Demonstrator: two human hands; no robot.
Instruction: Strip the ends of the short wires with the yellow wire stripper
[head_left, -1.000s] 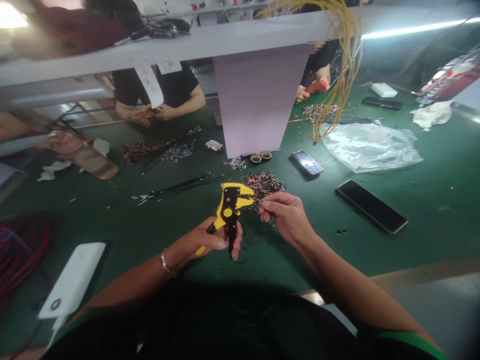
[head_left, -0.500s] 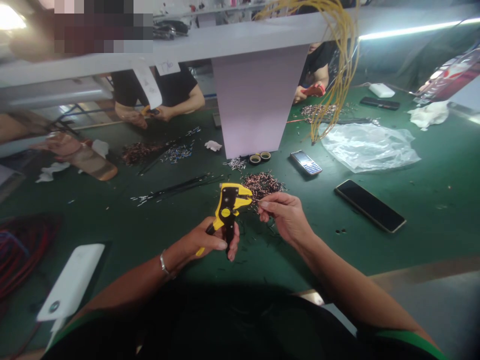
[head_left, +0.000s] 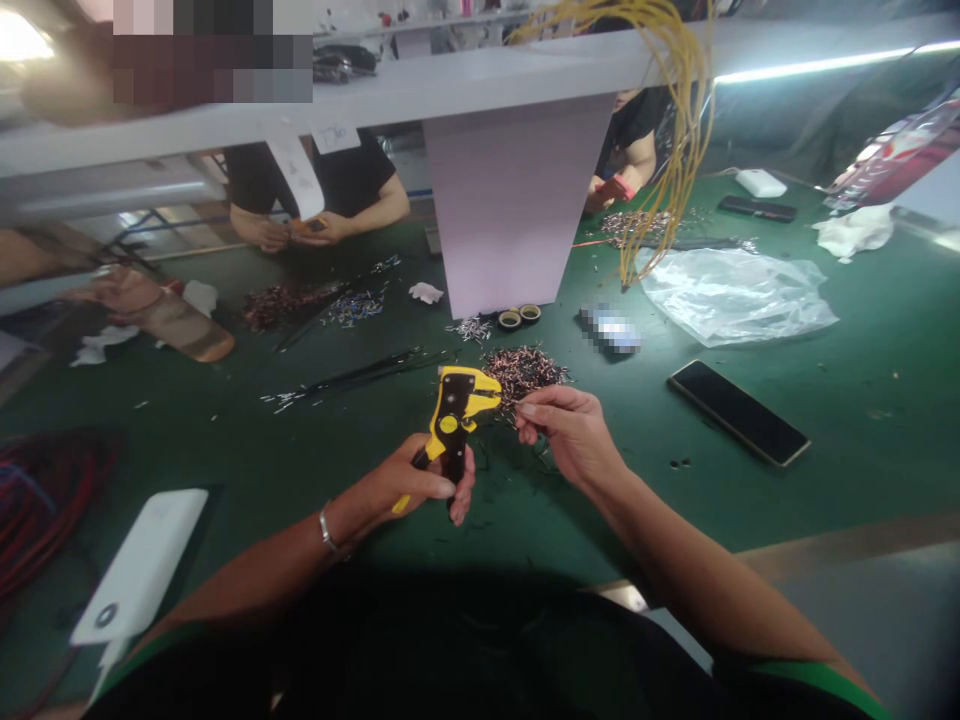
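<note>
My left hand (head_left: pixel 420 482) is shut around the handles of a yellow and black automatic wire stripper (head_left: pixel 452 420), which stands nearly upright. My right hand (head_left: pixel 570 432) is just right of the stripper's jaws, with thumb and fingertips pinched on a short thin wire (head_left: pixel 508 409), barely visible at this size. Behind the jaws lies a heap of short copper-ended wire pieces (head_left: pixel 523 375). Black wire offcuts (head_left: pixel 517 462) are scattered on the green mat under my right hand.
Several phones, a white power bank (head_left: pixel 139 567), a plastic bag (head_left: pixel 731 297) and tape rolls (head_left: pixel 520 316) lie on the green bench. A white divider (head_left: pixel 517 200) stands beyond, with yellow wires (head_left: pixel 679 130) hanging over it. Co-workers' hands (head_left: pixel 315 228) work across the bench.
The wire stripper has turned slightly more upright in my left hand. My right hand has shifted little and stays pinched beside the jaws.
</note>
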